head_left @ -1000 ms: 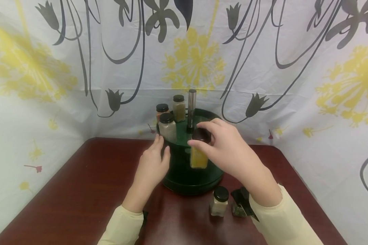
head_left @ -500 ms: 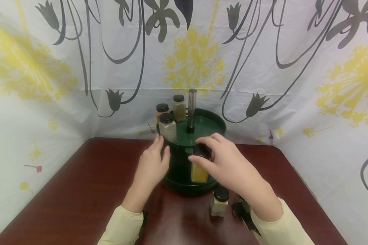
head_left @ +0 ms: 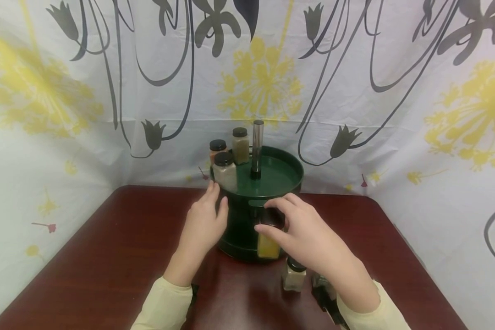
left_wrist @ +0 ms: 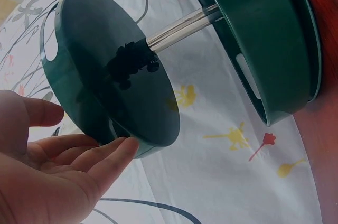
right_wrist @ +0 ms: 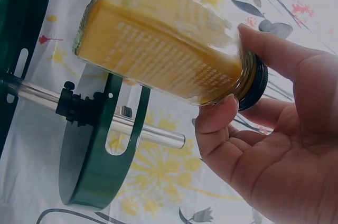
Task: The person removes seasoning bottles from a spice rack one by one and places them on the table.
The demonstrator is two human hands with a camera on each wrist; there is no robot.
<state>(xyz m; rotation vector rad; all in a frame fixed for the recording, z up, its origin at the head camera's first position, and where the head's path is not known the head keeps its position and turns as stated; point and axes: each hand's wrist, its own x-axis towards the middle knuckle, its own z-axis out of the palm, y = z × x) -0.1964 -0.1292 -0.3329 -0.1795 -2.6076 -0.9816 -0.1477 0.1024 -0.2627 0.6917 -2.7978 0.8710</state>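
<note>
A green two-tier turntable (head_left: 278, 181) with a metal center post (head_left: 257, 149) stands on the table. My right hand (head_left: 307, 231) pinches a square glass spice jar (head_left: 268, 247) just below its black lid, in front of the lower tier. The right wrist view shows yellow powder in this jar (right_wrist: 158, 39), thumb and fingers at its neck. My left hand (head_left: 206, 220) is at the upper tier's left side, fingers extended; in the left wrist view its fingertips touch the tier's edge (left_wrist: 145, 150). Several black-lidded jars, including a pale one (head_left: 225, 176), stand on the upper tier's left.
On the dark red table (head_left: 119, 256), a jar of pale powder (head_left: 294, 279) stands in front of the turntable on the right. Beside it another glass jar (head_left: 319, 279) is partly hidden by dark gear at my right wrist. A patterned white cloth (head_left: 169, 91) hangs behind.
My right hand has lowered the yellow spice jar from the upper tier's rim height to the front of the lower tier. The left hand and the turntable have stayed in place.
</note>
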